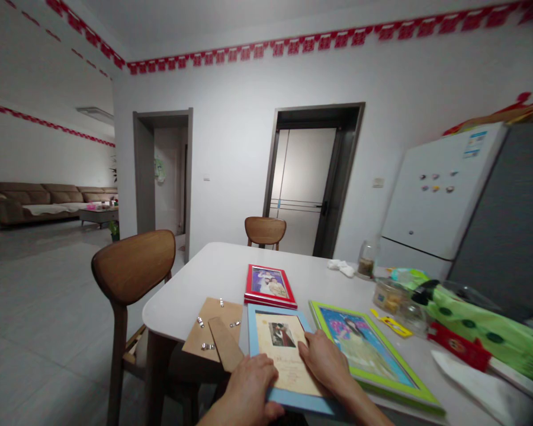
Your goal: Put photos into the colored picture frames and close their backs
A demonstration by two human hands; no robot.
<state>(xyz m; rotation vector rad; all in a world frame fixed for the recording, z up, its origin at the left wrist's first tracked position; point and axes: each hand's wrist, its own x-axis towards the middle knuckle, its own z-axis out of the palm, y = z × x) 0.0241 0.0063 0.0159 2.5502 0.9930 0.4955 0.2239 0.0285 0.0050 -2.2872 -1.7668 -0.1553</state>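
A light-blue picture frame (260, 331) lies at the near edge of the table, with a cream card (288, 367) bearing a small photo inside its border. My left hand (251, 384) grips the lower left side of this frame, fingers bent over the border. Across from it, my right hand (324, 358) is closed at the frame's right side, its fingertips on the card's edge. Left of the frame sit a brown backing board (195, 331) with several metal clips and a brown strip-shaped stand (224, 346). A green picture frame (364, 349) lies to the right, and red picture frames (270, 286) are stacked behind.
The white table (195, 278) also bears a glass jar (366, 260), crumpled tissue (341, 268), a plastic tub (388, 296), a yellow packet (395, 325), a red box (457, 346) and a green bag (484, 331). Wooden chairs (135, 263) stand at the left and far side.
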